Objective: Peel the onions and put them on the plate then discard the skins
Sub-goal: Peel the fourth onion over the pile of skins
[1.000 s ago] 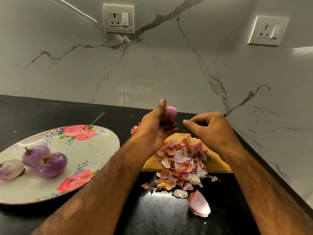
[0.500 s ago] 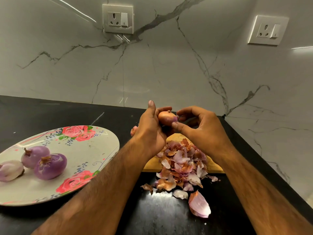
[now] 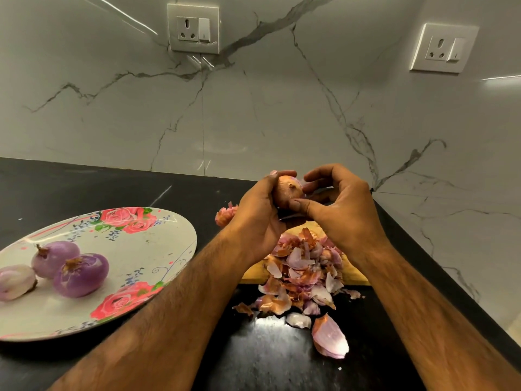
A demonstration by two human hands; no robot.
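1. Since a second ago, our hands have closed together; onion (image 3: 287,190) turned, brown end facing us.
2. Left hand (image 3: 259,215): fingers wrapped round onion, above counter's (image 3: 112,187) back right corner.
3. Right hand (image 3: 344,213): thumb pressing onion's underside, fingers curled beside it.
4. Plate (image 3: 158,241), left edge: three peeled onions (image 3: 80,273).
5. Skins (image 3: 301,266): heaped on board (image 3: 356,273).

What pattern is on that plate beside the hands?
The plate is off-white with pink-red roses, green leaves and small blue sprigs, seen best in the head view.
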